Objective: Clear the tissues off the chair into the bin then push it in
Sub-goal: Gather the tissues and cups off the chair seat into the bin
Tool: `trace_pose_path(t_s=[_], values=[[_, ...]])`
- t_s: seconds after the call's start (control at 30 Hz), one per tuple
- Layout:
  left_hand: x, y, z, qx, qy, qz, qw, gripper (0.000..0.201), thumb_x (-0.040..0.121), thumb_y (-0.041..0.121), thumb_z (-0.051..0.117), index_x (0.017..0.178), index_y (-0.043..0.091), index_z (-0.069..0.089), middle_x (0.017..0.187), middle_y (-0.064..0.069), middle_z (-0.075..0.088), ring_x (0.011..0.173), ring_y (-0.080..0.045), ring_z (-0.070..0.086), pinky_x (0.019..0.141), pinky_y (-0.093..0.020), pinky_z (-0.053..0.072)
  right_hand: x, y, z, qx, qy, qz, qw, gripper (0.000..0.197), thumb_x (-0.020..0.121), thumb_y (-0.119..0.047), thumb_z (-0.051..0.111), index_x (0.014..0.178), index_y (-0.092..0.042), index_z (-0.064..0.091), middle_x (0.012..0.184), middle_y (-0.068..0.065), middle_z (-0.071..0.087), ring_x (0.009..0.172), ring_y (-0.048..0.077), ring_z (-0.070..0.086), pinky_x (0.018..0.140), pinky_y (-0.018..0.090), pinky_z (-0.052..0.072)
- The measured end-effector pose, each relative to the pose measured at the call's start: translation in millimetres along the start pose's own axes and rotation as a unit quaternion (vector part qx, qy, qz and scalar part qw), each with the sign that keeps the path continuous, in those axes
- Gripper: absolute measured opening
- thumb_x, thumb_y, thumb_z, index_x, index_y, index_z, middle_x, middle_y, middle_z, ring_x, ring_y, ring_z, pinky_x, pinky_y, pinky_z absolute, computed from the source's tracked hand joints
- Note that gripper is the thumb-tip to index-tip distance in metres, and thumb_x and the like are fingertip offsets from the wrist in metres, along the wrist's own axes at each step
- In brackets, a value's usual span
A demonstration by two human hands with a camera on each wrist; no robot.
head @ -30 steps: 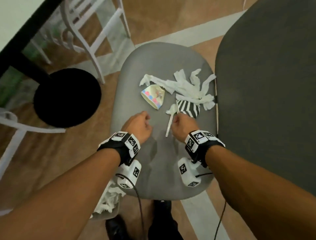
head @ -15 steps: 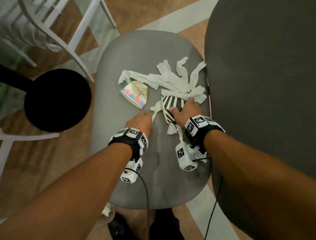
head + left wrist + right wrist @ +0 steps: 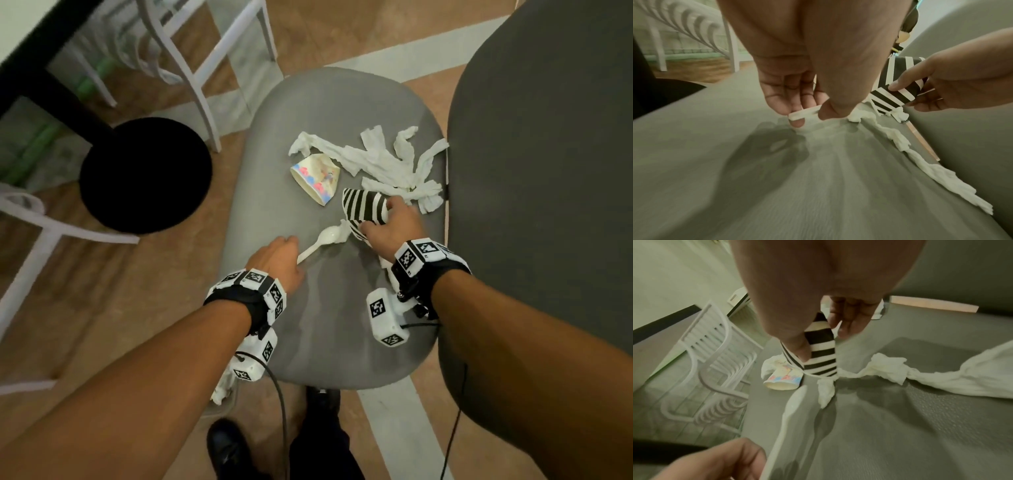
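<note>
Both hands are busy on the chair seat (image 3: 274,164). L hand (image 3: 277,262) pinches the handle end of a white plastic spoon (image 3: 320,241) btwn thumb & fingertips, spoon lying low over the seat. R hand (image 3: 394,228) has thumb & fingers curled round a black-and-white striped paper cup (image 3: 363,205), tipped on its side, w/ a bit of tissue trailing under it.

Progress, as I judge it: early. Main tangle of tissues (image 3: 383,161) lies spread across the far right of the seat, just beside the dark chair back (image 3: 548,171); a pastel printed cup (image 3: 317,178) lies on its side near it. Bin (image 3: 224,390) sits on the floor below the seat's near-left corner, some tissue already in it, mostly hidden by the L arm. So most of the clearing is left, and pushing the chair in hasn't begun.

Vs 0.5 s back: R hand only touched the striped cup, now grips it & it's tilted up. L hand now has the spoon, which has swung out to the left.
</note>
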State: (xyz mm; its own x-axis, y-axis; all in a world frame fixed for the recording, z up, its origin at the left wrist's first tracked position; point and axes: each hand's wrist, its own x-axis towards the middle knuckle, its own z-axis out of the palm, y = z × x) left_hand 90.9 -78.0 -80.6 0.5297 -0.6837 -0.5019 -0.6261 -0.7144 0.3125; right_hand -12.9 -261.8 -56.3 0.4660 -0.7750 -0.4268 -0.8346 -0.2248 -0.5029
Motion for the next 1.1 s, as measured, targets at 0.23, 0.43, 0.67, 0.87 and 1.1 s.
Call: trace_pose_path(t_s=[0.23,0.43,0.67,0.87,1.1], values=[[-90.2,-86.5,4.5,-0.124,0.085,-0.063,0.987,0.007,0.085,0.022,0.055,0.087,0.019,0.049,0.088,-0.003,0.055,0.080,-0.030,0.059,0.072,-0.039,0.051,-99.3,-64.5,63.8,0.040,-0.061,-0.088,0.993,0.049,0.082,-0.035,0.070,0.125,-0.019,0.052,0.117,-0.001,0.066,0.106,0.020,0.062,0.084,0.024,0.042],[-184.3,-214.4,47.9,-0.147,0.094,-0.178,0.968,0.014,0.092,0.015,0.045,0.092,0.014,0.059,0.082,-0.012,0.064,0.075,-0.033,0.058,0.065,-0.032,0.038,-199.9,-102.4,195.5,0.034,-0.158,-0.146,0.976,0.040,0.089,-0.028,0.064,0.127,-0.016,0.055,0.122,0.005,0.064,0.109,0.022,0.063,0.096,0.030,0.048],[-228.5,-302.7,159.6,-0.175,0.072,-0.235,0.953,0.015,0.089,0.003,0.048,0.094,0.008,0.061,0.099,-0.018,0.061,0.090,-0.036,0.059,0.072,-0.032,0.040,-225.5,-58.5,328.8,-0.239,-0.254,-0.192,0.917,0.051,0.091,-0.007,0.052,0.140,-0.008,0.035,0.146,0.019,0.027,0.119,0.041,0.054,0.099,0.042,0.048],[-169.2,-295.9,225.2,-0.195,0.102,-0.166,0.961,0.012,0.090,0.005,0.052,0.100,0.008,0.058,0.110,-0.014,0.055,0.092,-0.035,0.057,0.078,-0.042,0.047,-191.7,-18.2,398.1,-0.307,-0.267,-0.234,0.883,0.057,0.079,0.004,0.064,0.126,-0.013,0.036,0.134,0.019,0.038,0.113,0.040,0.054,0.091,0.045,0.048],[-105.8,-302.6,274.5,-0.096,0.008,-0.171,0.981,0.029,0.091,0.007,0.055,0.119,0.010,0.056,0.120,-0.014,0.055,0.100,-0.037,0.061,0.077,-0.043,0.052,-166.6,-12.9,455.8,-0.340,-0.308,-0.325,0.827,0.039,0.094,-0.016,0.050,0.132,-0.014,0.041,0.128,0.018,0.053,0.112,0.040,0.059,0.090,0.044,0.049]])
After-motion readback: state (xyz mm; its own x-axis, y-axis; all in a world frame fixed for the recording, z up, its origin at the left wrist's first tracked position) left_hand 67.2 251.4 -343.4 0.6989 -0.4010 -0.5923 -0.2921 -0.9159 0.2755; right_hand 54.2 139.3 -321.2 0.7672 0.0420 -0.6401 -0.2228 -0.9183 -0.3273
